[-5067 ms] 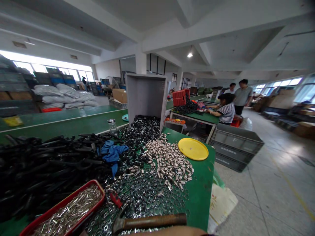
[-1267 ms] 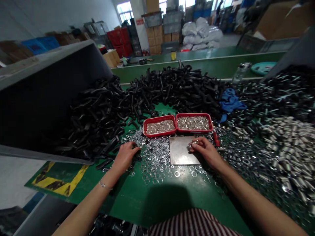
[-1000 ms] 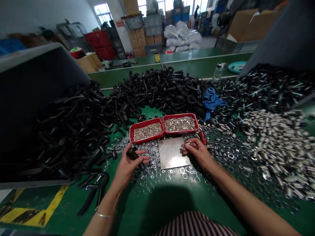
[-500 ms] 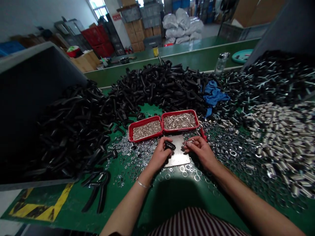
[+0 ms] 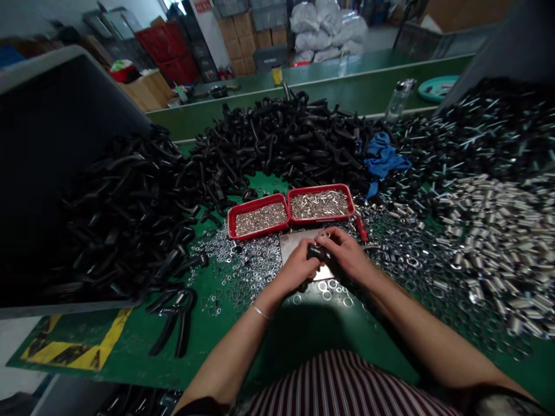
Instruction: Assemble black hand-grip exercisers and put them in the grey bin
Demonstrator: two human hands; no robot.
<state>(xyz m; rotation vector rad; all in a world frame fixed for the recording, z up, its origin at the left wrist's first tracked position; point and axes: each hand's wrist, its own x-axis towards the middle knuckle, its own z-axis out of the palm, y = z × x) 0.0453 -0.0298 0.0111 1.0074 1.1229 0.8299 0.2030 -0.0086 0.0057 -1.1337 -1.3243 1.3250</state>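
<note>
Over a flat metal plate (image 5: 291, 242), my left hand (image 5: 301, 266) is closed round a short black part (image 5: 317, 252). My right hand (image 5: 342, 251) meets it there, its thumb and fingertips pinched at the upper end of that part; what the fingertips hold is too small to make out. Just beyond the plate stand two red trays, the left one (image 5: 229, 224) with tiny metal pieces and the right one (image 5: 353, 214) with small pins. Metal rings (image 5: 326, 295) lie on the green table beside the plate.
Black curved parts (image 5: 130, 202) are heaped at the left and across the back. A blue cloth (image 5: 384, 157), a glass bottle (image 5: 398, 101) and a pile of metal sleeves (image 5: 498, 231) are at the right. Two long black pieces (image 5: 182, 329) lie at front left.
My hands have come together over the plate; before, they were apart. The black part has moved right with my left hand. The camera view has shifted slightly.
</note>
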